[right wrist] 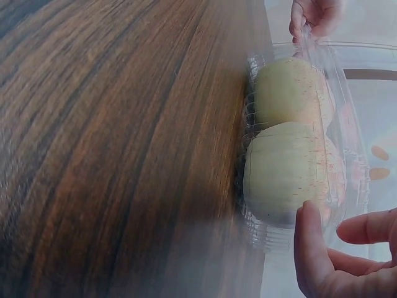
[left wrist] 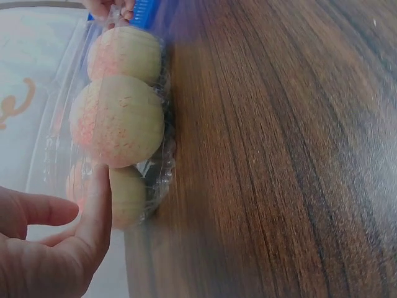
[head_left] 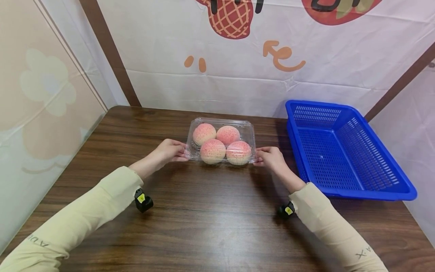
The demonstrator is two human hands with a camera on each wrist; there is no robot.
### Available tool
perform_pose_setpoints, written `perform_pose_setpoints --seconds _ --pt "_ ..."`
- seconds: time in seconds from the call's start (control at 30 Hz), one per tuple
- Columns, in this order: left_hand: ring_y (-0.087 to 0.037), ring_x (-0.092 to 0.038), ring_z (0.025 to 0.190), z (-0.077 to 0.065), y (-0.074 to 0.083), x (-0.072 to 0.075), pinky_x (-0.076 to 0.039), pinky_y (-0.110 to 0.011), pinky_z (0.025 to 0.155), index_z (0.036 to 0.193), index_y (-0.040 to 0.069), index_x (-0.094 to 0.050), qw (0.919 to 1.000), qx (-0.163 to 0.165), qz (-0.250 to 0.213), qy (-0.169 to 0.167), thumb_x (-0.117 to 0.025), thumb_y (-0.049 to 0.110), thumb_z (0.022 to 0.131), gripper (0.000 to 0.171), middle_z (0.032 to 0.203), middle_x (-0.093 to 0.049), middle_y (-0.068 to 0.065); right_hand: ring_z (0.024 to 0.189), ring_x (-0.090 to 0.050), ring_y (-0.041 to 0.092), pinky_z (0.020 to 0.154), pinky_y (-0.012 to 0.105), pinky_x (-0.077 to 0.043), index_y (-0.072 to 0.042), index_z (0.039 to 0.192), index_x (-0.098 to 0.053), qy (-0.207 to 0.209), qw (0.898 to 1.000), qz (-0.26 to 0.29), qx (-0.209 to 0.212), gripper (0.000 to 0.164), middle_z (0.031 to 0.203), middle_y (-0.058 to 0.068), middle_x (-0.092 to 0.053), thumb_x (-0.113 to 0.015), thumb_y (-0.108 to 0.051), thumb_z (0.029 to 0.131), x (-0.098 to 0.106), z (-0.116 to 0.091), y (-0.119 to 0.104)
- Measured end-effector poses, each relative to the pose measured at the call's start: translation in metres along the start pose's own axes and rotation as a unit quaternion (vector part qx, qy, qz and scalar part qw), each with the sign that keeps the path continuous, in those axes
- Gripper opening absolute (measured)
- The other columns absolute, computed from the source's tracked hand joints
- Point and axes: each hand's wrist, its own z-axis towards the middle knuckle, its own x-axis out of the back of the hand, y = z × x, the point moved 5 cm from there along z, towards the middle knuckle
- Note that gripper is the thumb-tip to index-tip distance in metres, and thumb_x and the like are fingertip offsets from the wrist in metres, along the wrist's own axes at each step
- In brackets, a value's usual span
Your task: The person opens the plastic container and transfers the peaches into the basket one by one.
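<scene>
White printed fabric (head_left: 163, 90) hangs behind a dark brown wood-grain table (head_left: 210, 223); at your right on that table sits a blue plastic basket with slotted walls (head_left: 384, 195), with nothing seen inside. Near the table's far edge, between your two hands and to the left of the basket, you have a clear rectangular plastic box (head_left: 247, 134) holding four round pink-and-cream peaches (head_left: 212, 152), two at the back and two in front. Grip, left: your left hand (head_left: 168, 152) pinches the box's left edge, thumb and fingers close to the front corner. Grip, right: your right hand (head_left: 272, 158) pinches the opposite edge in much the same manner. Lid appears to be down over the fruit; whether its rim is fully snapped cannot be told. Also undetermined: whether the base bears on the wood or hangs just above it. Step in hand, by judgement: a two-handed hold on the filled box at its ends. Any next move seems to call for both hands acting together, box level, with pressure enough to secure the thin rim but not buckle it; uneven lifting would likely roll the fruit toward the lower side.
</scene>
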Motion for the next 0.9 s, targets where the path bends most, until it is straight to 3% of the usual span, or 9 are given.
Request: perform_pose_setpoints --seconds 0.37,0.63,0.9 --pt "-0.011 -0.061 0.075 -0.0024 -0.0017 0.0013 -0.051 -0.029 0.083 0.128 -0.019 -0.035 0.9994 0.017 -0.024 -0.02 -0.038 -0.005 0.092 0.038 0.089 -0.058 -0.012 0.059 -0.058 0.006 0.061 0.02 -0.054 0.022 0.114 -0.046 -0.01 0.998 0.057 0.009 0.035 0.079 0.01 -0.059 -0.045 0.005 0.084 -0.0015 -0.0015 0.0036" --pt "-0.011 -0.062 0.076 -0.0023 -0.0035 0.0024 -0.052 -0.026 0.08 0.129 -0.019 -0.032 0.9974 0.026 -0.061 -0.03 -0.043 -0.007 0.091 0.042 0.089 -0.057 -0.011 0.062 -0.058 0.005 0.063 0.019 -0.054 0.022 0.117 -0.045 -0.019 0.998 0.054 0.01 0.034 0.085 0.013 -0.06 -0.045 0.005 0.088 -0.0007 -0.0019 0.0033" --pt "-0.011 -0.062 0.076 -0.0022 -0.004 0.0032 -0.052 -0.026 0.08 0.131 -0.017 -0.031 0.9963 0.034 -0.069 -0.038 -0.044 -0.011 0.089 0.045 0.091 -0.057 -0.012 0.063 -0.058 0.005 0.064 0.019 -0.054 0.02 0.117 -0.047 -0.019 0.999 0.033 0.011 0.034 0.086 0.013 -0.06 -0.048 0.001 0.089 0.0 -0.0048 0.0002"
